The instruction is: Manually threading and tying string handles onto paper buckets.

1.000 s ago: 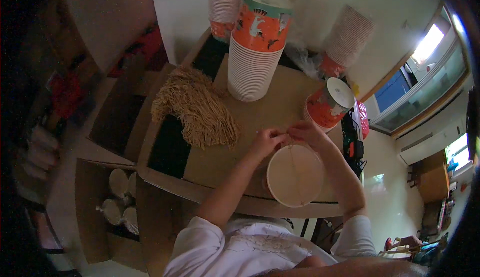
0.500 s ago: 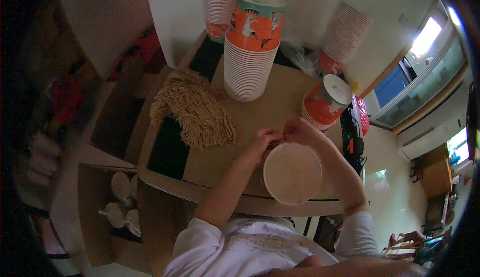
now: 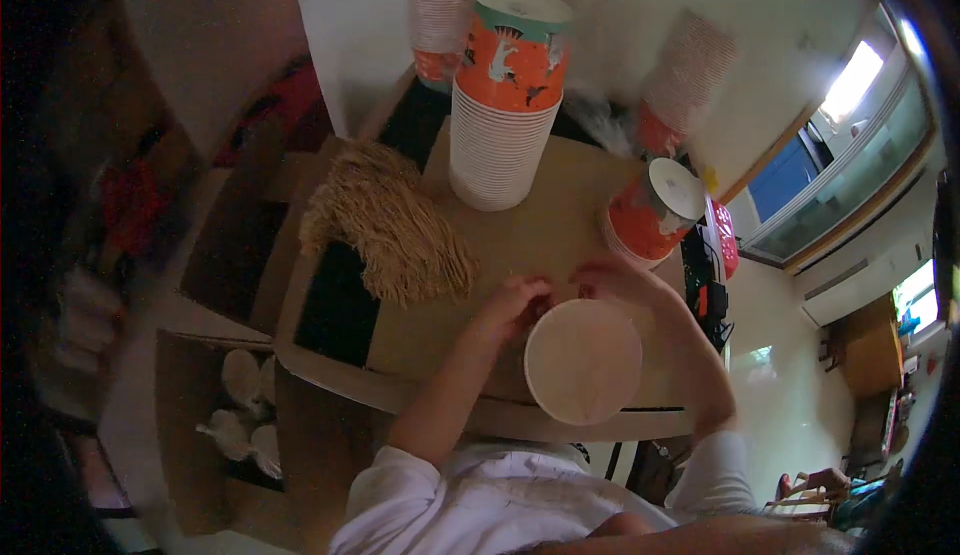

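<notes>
A round paper bucket (image 3: 583,365) stands in front of me at the table's near edge, its pale circular face toward me. At its far left rim is my left hand (image 3: 520,305), fingers curled closed; what they hold, if anything, is hidden. Past the far rim my right hand (image 3: 612,281) reaches in from the right, fingers stretched toward the left and thumb lower, slightly blurred. A gap separates the two hands. On the left of the table lies a loose bundle of tan cords (image 3: 395,225).
A tall stack of orange-and-green paper buckets (image 3: 510,95) stands upside down at the back. A shorter stack (image 3: 655,210) is right of my hands. Wrapped stacks (image 3: 690,80) line the wall. An open carton (image 3: 210,435) with wrapped white round things sits on the floor at left.
My hands, together at the far rim before, have moved apart. The thin cord across the bucket's face is now hardly visible. The bucket appears slightly lower in view.
</notes>
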The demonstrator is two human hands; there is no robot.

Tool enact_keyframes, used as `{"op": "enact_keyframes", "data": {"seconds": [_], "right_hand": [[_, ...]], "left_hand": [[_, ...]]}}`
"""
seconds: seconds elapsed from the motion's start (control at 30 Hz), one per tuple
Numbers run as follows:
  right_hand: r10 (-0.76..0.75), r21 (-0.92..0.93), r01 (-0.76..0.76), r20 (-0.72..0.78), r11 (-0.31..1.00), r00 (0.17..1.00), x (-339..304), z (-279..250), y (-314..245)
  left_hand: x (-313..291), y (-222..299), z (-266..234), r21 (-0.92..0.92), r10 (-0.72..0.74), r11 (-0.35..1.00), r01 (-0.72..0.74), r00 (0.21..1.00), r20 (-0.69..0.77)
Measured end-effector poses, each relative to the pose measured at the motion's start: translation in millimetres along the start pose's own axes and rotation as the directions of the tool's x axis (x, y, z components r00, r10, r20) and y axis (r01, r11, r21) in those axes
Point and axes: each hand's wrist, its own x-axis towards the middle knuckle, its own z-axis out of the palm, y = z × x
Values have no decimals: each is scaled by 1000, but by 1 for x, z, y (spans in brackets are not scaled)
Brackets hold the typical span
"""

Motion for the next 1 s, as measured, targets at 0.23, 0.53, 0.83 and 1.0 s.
{"op": "enact_keyframes", "data": {"seconds": [0.23, 0.53, 0.83, 1.0], "right_hand": [[-53, 506, 184, -262, 843, 964, -7, 37, 42], [157, 630, -133, 18, 765, 987, -2, 24, 42], [96, 316, -185, 276, 931, 956, 20, -12, 32], [98, 349, -210, 314, 913, 944, 18, -2, 43]], "left_hand": [[20, -6, 4, 213, -59, 975, 71, 996, -63], [12, 5, 19, 644, 320, 693, -325, 939, 130], [18, 15, 18, 723, 268, 630, -285, 953, 142], [8, 23, 27, 811, 269, 505, -296, 947, 177]]}}
